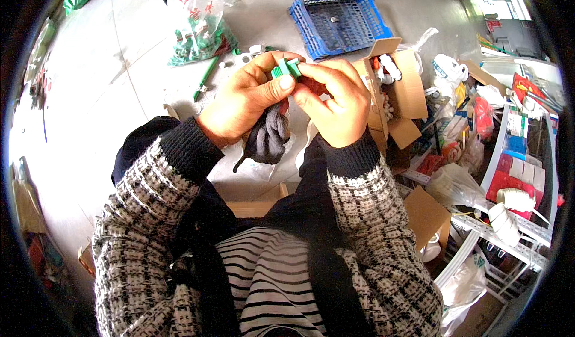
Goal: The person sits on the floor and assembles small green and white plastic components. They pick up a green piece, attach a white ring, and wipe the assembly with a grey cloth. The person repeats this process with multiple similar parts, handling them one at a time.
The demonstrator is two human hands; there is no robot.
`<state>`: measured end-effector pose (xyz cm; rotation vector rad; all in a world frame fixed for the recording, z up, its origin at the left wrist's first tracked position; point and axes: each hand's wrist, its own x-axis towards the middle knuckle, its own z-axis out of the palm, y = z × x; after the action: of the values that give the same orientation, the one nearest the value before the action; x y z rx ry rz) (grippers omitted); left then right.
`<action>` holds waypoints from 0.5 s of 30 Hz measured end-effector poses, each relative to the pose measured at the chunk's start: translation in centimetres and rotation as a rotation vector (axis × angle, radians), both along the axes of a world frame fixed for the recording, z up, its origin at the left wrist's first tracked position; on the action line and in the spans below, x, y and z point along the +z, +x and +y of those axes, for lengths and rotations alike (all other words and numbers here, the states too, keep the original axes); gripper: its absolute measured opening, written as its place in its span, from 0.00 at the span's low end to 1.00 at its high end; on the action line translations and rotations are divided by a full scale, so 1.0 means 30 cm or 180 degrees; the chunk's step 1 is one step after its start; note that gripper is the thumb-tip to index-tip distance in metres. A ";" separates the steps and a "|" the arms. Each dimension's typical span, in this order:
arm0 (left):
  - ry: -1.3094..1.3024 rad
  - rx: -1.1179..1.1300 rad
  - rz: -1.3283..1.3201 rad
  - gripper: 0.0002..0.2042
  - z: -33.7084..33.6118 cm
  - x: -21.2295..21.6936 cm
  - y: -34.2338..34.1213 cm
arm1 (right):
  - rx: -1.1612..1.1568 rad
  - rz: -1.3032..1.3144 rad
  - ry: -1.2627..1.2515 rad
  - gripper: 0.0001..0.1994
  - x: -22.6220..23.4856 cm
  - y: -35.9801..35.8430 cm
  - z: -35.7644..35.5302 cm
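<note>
A small green threaded pipe plug (286,68) is held up between my hands at chest height. My left hand (245,97) pinches its ribbed end between thumb and curled fingers. My right hand (336,97) is closed at the plug's right side, with its fingertips touching it. Part of the plug is hidden by the fingers. Below the hands lies a dark grey knitted cloth or glove (267,138), partly covered by the left wrist. A clear bag (197,34) full of green fittings stands on the floor beyond my left hand.
A blue plastic crate (338,22) sits ahead, with a small pale piece inside. An open cardboard box (413,85) holding white fittings is right of my right hand. A green rod (205,78) lies left. Cluttered shelving (515,175) fills the right side.
</note>
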<state>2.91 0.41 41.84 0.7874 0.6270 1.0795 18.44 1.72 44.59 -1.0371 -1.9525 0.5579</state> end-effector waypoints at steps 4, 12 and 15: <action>-0.0269 -0.0373 -0.0948 0.22 0.010 0.008 -0.046 | -0.0221 0.1824 -0.1447 0.04 0.041 -0.041 -0.027; -0.0550 -0.0553 -0.1885 0.28 0.038 0.053 -0.129 | 0.1990 0.1610 -0.3559 0.33 -0.054 -0.030 -0.031; -0.0476 -0.0250 -0.1373 0.27 0.070 0.109 -0.142 | 0.1366 0.1172 -0.2956 0.51 -0.052 -0.064 -0.070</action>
<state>-1.36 2.51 45.11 0.4257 0.3028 1.0740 16.53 -0.37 43.04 -0.9193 -1.5636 1.8679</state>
